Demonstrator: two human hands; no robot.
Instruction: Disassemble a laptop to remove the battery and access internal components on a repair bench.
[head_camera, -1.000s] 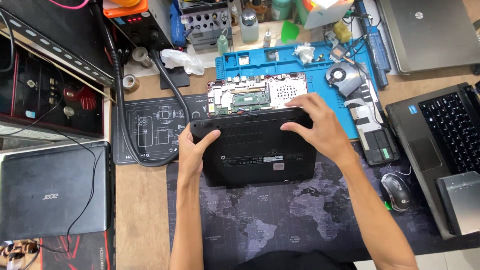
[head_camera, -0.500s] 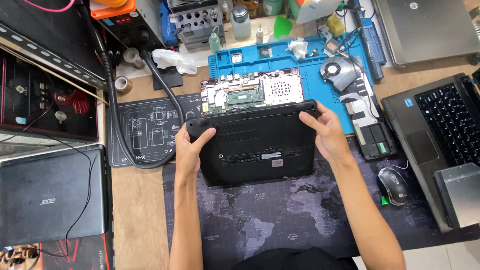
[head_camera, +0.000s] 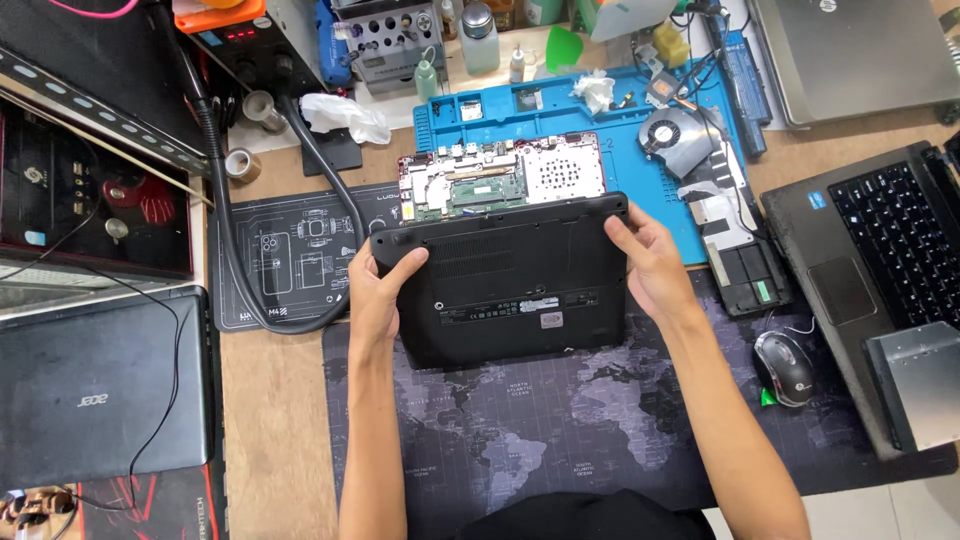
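Black plastic makes up the laptop bottom cover (head_camera: 505, 280), a wide flat panel with rounded corners. Thin vent slits are seen across its upper half, and small white labels are stuck near its lower middle. It is held above the dark world-map desk mat (head_camera: 560, 430), with its far edge lying over the open laptop base (head_camera: 500, 180). In that base a green circuit board and a pale metal plate full of tiny holes can be seen. The base rests on a blue repair mat (head_camera: 620, 120).

The cover is gripped on its left side by the left hand (head_camera: 375, 290), with the thumb on top near the corner and the fingers tucked under the edge. The right side is gripped by the right hand (head_camera: 645, 265), with the thumb on top and the fingers curled round the edge.

A closed black laptop (head_camera: 100, 400) lies well to the left. An open laptop with a black keyboard (head_camera: 880, 250) lies to the right. A round cooling fan (head_camera: 672, 130) sits on the blue mat. A black computer mouse (head_camera: 783, 368) lies near the right arm.
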